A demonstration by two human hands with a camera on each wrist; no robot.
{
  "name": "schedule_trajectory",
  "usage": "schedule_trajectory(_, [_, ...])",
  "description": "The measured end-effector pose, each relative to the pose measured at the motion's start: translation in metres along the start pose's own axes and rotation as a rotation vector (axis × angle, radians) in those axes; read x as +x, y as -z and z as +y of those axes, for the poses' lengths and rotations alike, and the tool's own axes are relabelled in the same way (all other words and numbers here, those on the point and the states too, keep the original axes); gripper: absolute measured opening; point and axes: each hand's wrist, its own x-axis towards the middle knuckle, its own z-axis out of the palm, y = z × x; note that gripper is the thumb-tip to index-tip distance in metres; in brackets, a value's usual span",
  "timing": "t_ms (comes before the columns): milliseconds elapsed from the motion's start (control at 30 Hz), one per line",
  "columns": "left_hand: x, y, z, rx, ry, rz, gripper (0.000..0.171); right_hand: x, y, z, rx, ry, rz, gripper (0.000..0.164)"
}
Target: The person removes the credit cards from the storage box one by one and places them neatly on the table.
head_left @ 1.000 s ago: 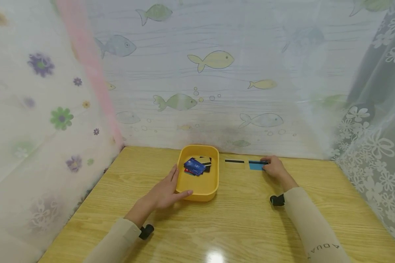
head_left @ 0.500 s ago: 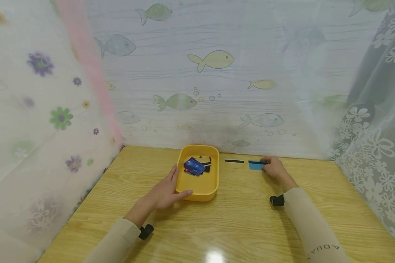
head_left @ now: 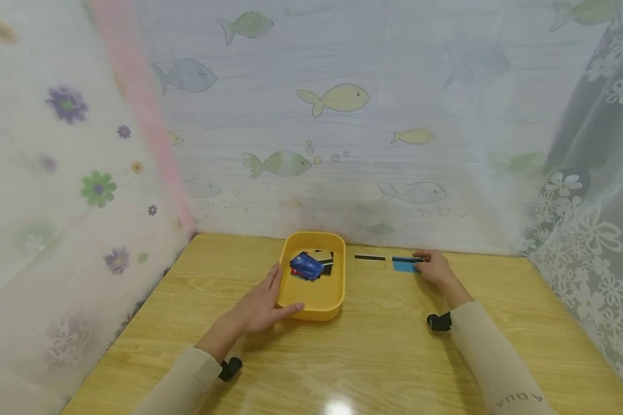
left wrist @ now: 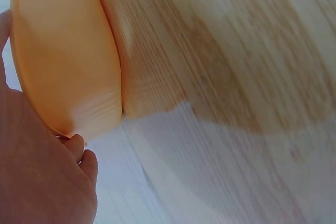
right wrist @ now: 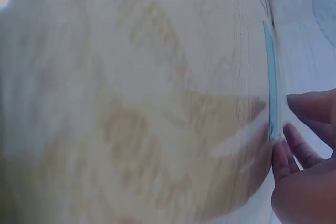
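A yellow plastic tray stands near the back of the wooden table, left of centre. My left hand holds its near left corner, fingers along the left side and thumb at the front rim. Inside the tray lies a small heap of bank cards, a dark blue card on top. Farther right, my right hand pinches the right end of a light blue card with a dark stripe across its upper part. The right wrist view has this blue card nearly edge-on, fingertips at its end.
Between the tray and the blue card lies a pale card with a black stripe, its colour close to the table's. A fish-printed curtain hangs right behind the table's back edge. Flowered curtains flank the left side.
The head view has tilted up slightly, so everything sits a little lower. Both hands keep their places at the tray and the blue card.
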Motion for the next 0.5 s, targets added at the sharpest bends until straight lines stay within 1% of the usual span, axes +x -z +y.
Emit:
schedule_trajectory(100, [0.000, -0.002, -0.001, -0.008, 0.001, -0.001, 0.116, -0.007, 0.001, 0.002, 0.066, -0.004, 0.024, 0.043])
schedule_trajectory(200, [0.000, -0.003, -0.001, -0.005, 0.003, -0.002, 0.116, -0.011, 0.004, 0.003, 0.099, 0.013, 0.018, 0.043])
schedule_trajectory(267, [0.001, -0.003, -0.002, 0.000, 0.002, -0.001, 0.117, -0.013, 0.006, 0.002, 0.100, 0.033, 0.001, 0.044])
schedule_trajectory(367, [0.001, -0.002, -0.001, -0.001, -0.002, 0.002, 0.119, -0.016, 0.010, 0.000, 0.066, 0.067, -0.020, 0.045])
schedule_trajectory(500, [0.001, -0.001, 0.000, -0.002, -0.005, 0.001, 0.118, -0.022, 0.015, -0.004, 0.029, 0.073, -0.037, 0.046])
